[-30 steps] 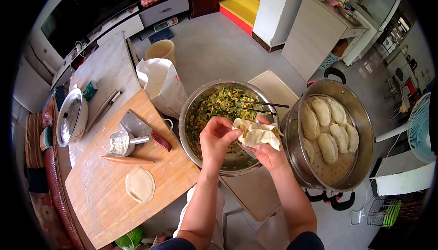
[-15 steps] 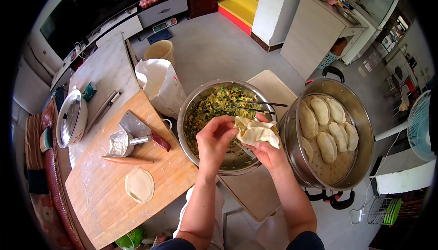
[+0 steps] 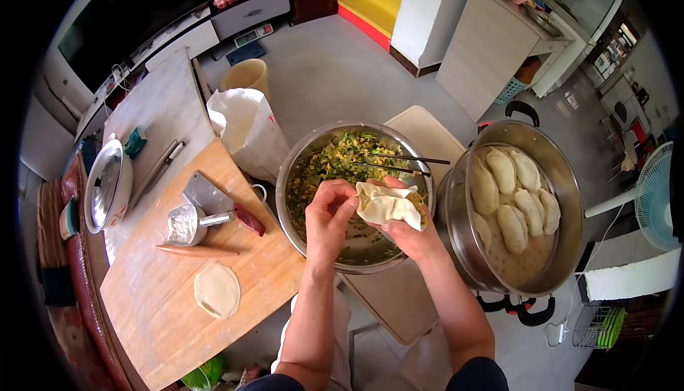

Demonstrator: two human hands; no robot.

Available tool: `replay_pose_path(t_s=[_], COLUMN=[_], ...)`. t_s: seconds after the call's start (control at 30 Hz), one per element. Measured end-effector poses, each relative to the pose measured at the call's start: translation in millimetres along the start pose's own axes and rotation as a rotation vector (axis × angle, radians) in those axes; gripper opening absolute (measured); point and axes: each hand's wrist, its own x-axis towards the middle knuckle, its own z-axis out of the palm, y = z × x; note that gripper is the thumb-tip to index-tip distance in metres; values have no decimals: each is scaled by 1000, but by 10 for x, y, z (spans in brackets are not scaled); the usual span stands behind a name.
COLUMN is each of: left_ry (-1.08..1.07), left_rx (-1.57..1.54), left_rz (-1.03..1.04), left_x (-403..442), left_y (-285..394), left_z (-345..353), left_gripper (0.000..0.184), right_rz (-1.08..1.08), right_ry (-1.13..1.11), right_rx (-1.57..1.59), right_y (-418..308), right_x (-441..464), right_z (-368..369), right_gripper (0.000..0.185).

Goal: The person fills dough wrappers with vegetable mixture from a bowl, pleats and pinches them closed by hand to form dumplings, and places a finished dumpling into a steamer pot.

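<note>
A pale folded dumpling (image 3: pixel 390 207) is held over the steel bowl (image 3: pixel 285 228), with part of its edge pleated. My right hand (image 3: pixel 412 235) supports it from below and the right side. At its left end, my left hand (image 3: pixel 333 213) has thumb and fingers pinched together against the dough. Chopped green and yellow filling (image 3: pixel 335 159) lies in the bowl, and two dark chopsticks (image 3: pixel 410 158) rest across its right rim. One flat round wrapper (image 3: pixel 217 290) lies on the wooden board (image 3: pixel 153 320).
Several dumplings (image 3: pixel 511 228) sit in a steamer pot (image 3: pixel 570 248) at right. On the board are a scraper (image 3: pixel 206 193), a flour scoop (image 3: pixel 187 224) and a rolling pin (image 3: pixel 197 251). A white flour bag (image 3: pixel 253 134) stands behind the bowl; a fan (image 3: pixel 652 195) is far right.
Both hands and the dumpling have shifted slightly left. More of the dumpling's top edge looks pressed together. The whole view has moved a little.
</note>
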Motion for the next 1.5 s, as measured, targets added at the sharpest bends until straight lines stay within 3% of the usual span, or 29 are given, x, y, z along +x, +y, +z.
replay_pose_path(t_s=[0.07,0.17,0.47,0.57,0.87,1.07,1.27,1.5], left_ry=[5,26,-269,-261,-203,-144,-284,-246], left_rx=[11,260,-73,-58,16,-20,294,238], left_rz=[-77,76,-44,-105,62,-29,209,177], left_x=[-30,-69,-9,15,2,-27,31,36], left_y=[-4,70,174,166,3,147,140,184], left_z=[-22,8,-118,-178,-138,-59,-128,-77], left_gripper=[8,14,28,28,20,18,17,15], right_rz=[-9,12,-37,-10,-23,-18,-30,-31], right_ry=[23,54,36,48,42,32,24,17], right_rx=[-27,-20,-6,-17,-59,-48,-58,-58], right_y=[17,44,15,30,25,-1,-18,-57], right_x=[5,7,3,-6,-8,-22,-32,-23], right_z=[-8,-35,-74,-41,-6,-18,-15,21], right_gripper=[81,79,75,75,75,74,74,74])
